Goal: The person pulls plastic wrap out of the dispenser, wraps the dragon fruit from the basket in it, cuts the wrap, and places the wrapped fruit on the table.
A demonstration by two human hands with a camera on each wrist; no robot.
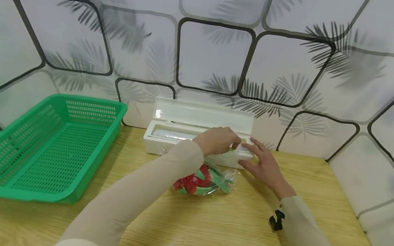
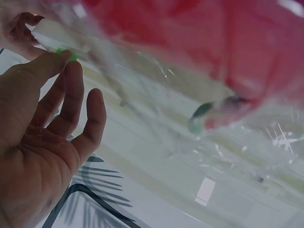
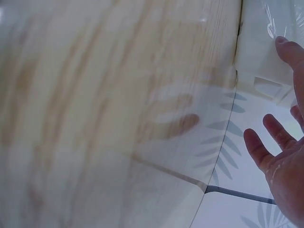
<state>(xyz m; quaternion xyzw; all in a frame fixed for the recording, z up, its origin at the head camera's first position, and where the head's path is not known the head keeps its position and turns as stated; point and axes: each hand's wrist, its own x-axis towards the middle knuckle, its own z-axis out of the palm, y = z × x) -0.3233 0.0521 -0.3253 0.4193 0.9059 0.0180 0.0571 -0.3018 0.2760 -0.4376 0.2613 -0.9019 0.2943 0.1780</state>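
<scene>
From here I see the left hand (image 1: pixel 218 140) reach across, pinching a small green piece (image 2: pixel 59 50); the right hand (image 1: pixel 267 166) spreads loose fingers beside it, thumb against the white box (image 1: pixel 158 148).

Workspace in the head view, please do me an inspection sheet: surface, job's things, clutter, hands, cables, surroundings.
Surface: wood-grain table, glare near the bottom of the view.
Job's things: white box, lid raised; film-wrapped red-and-green item in front of it.
Clutter: green basket, left of the box.
Hands: left hand pinches a small green piece with its fingers; right hand at the box's right end, fingers spread.
Cables: nothing seen.
Surroundings: patterned wall with leaf prints.
</scene>
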